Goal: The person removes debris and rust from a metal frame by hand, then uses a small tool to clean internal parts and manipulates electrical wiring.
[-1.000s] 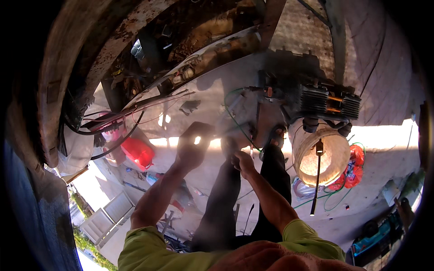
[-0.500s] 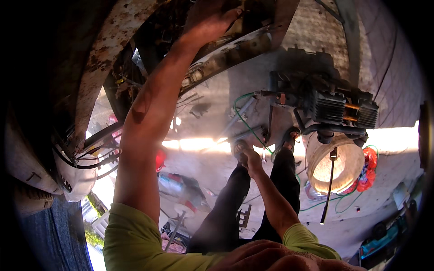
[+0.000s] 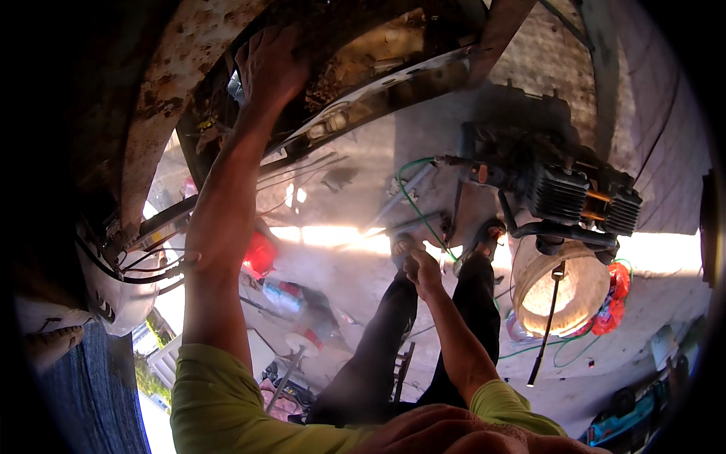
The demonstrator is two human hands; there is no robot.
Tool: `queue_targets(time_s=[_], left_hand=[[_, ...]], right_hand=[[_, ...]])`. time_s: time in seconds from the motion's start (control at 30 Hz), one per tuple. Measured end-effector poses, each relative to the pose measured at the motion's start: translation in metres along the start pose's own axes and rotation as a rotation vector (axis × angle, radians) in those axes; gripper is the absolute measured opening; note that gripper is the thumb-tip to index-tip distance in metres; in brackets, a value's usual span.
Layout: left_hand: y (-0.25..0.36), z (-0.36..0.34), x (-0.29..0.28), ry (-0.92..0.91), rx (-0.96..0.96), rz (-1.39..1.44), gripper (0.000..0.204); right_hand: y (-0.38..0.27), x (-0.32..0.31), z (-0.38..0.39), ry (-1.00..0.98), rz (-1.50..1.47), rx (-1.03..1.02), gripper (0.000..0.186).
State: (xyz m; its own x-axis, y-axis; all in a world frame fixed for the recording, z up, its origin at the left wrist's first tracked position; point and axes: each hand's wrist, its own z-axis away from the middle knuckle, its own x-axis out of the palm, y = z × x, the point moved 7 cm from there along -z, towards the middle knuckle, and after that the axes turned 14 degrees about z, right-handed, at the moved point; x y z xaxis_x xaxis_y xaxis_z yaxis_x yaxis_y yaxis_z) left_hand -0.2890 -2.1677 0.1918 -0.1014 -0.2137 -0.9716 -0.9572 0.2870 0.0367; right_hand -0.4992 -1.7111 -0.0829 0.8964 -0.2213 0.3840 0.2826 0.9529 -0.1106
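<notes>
Metal shelf (image 3: 431, 79) | left hand (image 3: 272, 69): over it | right hand (image 3: 423, 271): curled

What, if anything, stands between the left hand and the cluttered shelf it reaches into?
Nothing visible: the left hand is at the left part of the cluttered shelf, where shadow hides whether it touches anything.

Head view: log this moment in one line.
left hand: at cluttered recess; right hand: curled, contents unclear; finned machine: right of both hands
</notes>
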Motion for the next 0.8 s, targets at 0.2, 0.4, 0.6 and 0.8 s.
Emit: queue_targets(time_s=[0.2, 0.4, 0.6, 0.8], left_hand=[[-0.007, 0.013, -0.012, -0.155, -0.174, -0.025, 0.037], [0.008, 0.023, -0.026, -0.147, -0.144, 0.129, 0.032], [0.024, 0.003, -0.018, 0.017, -0.083, 0.541, 0.024], [0.038, -0.049, 0.011, -0.13, -0.219, 0.562, 0.039]], right_hand=[[0.006, 0.001, -0.003, 0.015, 0.008, -0.001, 0.025], [0.001, 0.002, -0.007, -0.025, -0.027, -0.043, 0.022], [-0.002, 0.005, -0.007, -0.043, -0.03, -0.069, 0.019], [-0.005, 0.006, -0.004, -0.039, -0.033, -0.079, 0.019]])
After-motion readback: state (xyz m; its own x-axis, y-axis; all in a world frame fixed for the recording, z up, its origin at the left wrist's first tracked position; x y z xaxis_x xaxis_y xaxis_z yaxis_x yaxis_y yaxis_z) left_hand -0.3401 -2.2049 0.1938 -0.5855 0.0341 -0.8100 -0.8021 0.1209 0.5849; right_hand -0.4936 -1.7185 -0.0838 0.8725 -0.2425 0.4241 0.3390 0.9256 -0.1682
